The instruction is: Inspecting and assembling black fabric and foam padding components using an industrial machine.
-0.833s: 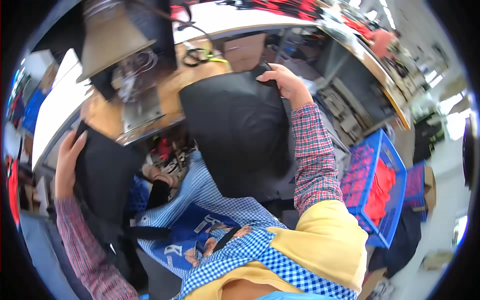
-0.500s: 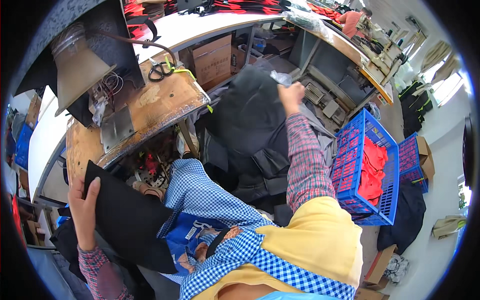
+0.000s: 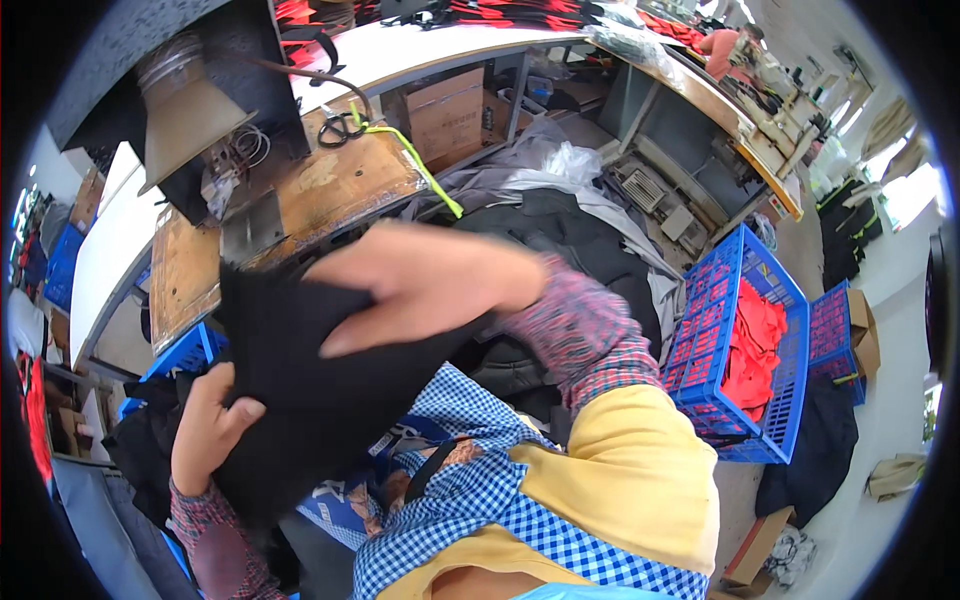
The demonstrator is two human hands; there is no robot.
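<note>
Both my hands hold one black fabric piece in front of my chest, above my checked apron. My left hand grips its lower left edge with the fingers curled over it. My right hand lies across its upper right part, fingers stretched to the left and blurred. A heap of dark fabric pieces lies on the floor behind my right arm, beside grey cloth and a clear plastic bag.
A worn wooden worktable with a metal machine and black scissors stands ahead on the left. A blue crate with red cloth sits at my right. A cardboard box is under the long white bench.
My right hand let go of the big black piece, which now lies on the heap, and swung left onto the piece in my left hand. My left hand raised that piece toward my chest.
</note>
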